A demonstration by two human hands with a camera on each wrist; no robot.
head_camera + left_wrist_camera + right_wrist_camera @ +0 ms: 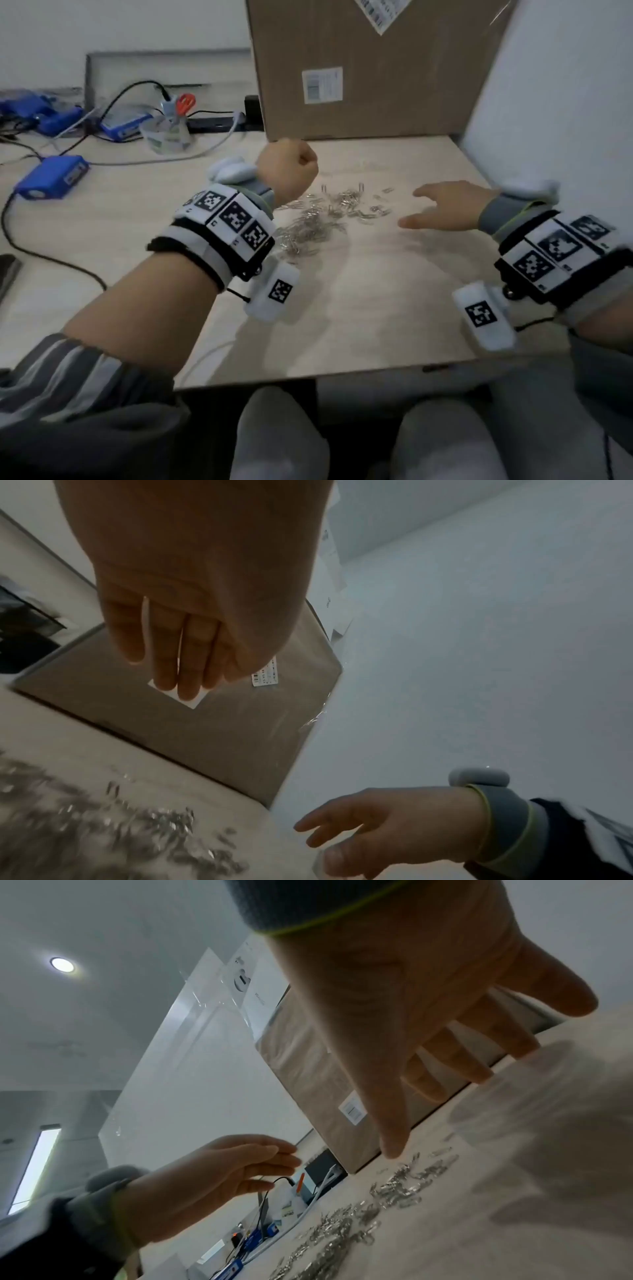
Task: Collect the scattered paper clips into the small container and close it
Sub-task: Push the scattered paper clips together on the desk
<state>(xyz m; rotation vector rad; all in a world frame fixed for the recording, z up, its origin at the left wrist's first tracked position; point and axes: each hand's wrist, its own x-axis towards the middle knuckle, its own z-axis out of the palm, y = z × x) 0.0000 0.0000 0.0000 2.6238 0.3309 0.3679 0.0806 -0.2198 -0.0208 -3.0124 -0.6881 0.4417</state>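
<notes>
Head view. The left hand (287, 171) hovers above the far-left edge of the paper clips (318, 219), seen from the back so that it reads as a fist; the right hand (445, 209) hangs low just to the right of the pile, fingers spread and empty. The clips lie loose on the table (376, 308) between the two hands, thickest toward the left wrist. The small container is not identifiable in this view — it needs locating before any scooping. A cardboard box (370, 68) stands just beyond both hands.

Left wrist view. The left hand's fingers (171, 653) hang straight, close together and holding nothing, so the fist above is only foreshortening. The blurred clips (120, 831) lie below it, and the right hand (394, 823) is open beside them.

Right wrist view. The right hand's fingers (472, 1047) fan out over the table, thumb tip nearest the clips (377, 1199); the left hand (219, 1175) is open, fingers together, across the pile.

Judgement: the step in hand is herding. It goes best with both palms kept flat and low, edges on the table, sweeping inward from each side — outliers near the right fingertips first — into one tight heap before lifting.
</notes>
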